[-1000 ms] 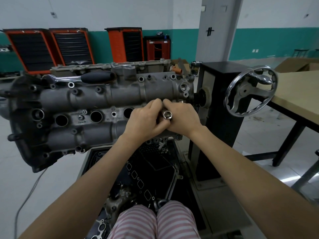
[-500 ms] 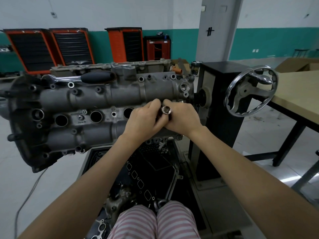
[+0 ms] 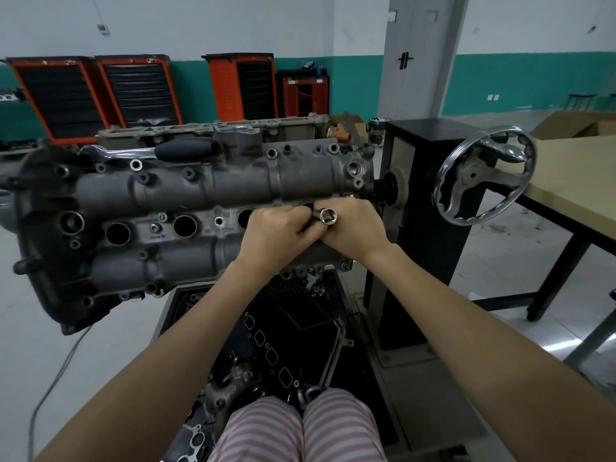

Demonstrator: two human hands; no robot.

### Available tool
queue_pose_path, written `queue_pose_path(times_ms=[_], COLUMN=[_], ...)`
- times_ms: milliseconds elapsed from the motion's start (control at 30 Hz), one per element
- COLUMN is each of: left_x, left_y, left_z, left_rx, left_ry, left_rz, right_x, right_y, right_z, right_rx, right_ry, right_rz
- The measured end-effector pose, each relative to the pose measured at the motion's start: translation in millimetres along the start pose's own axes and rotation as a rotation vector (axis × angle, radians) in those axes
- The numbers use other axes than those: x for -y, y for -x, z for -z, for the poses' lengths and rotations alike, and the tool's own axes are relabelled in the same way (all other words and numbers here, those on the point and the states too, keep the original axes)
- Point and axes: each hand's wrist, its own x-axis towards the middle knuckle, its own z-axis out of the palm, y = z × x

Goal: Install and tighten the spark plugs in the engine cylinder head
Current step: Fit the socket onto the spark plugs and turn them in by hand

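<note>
Against teal workshop walls, a rough cast-metal cylinder head (image 3: 200,195); left hand (image 3: 276,231) and right hand (image 3: 353,228) together pinch a shiny hex socket (image 3: 328,216).

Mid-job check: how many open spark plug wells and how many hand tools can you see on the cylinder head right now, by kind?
Open spark plug wells: 4, the last partly behind the fingers
Socket: 1, held in both hands
Ratchet wrench: 1, lying on top of the head
Total: 6
</note>
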Motion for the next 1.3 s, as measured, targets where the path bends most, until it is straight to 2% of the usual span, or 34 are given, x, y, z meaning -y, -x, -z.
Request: queue_pose_path(times_ms=[333,567,867,1067,1300], left_x=[-7.4,1.2,-5.4,-5.2,0.2], left_y=[-0.9,-0.9,-0.1,-0.6,0.0], left_z=[4.8,0.0,3.3,3.5,-0.2], left_rx=[0.021,0.014,-0.005,0.009,-0.012], left_ry=[-0.043,0.012,-0.024,0.01,-0.004], left_rz=[-0.033,0.028,-0.031,0.024,-0.026], right_x=[-1.3,-0.5,0.5,0.5,1.0], right_y=[-0.9,0.5,-1.0,0.9,0.9], right_z=[-1.5,-0.4,-0.5,0.9,1.1], right_rx=[0.077,-0.015,0.07,0.036,-0.013], right_ry=[0.082,-0.036,0.052,0.002,-0.026], right_rz=[0.046,0.015,0.033,0.058,0.041])
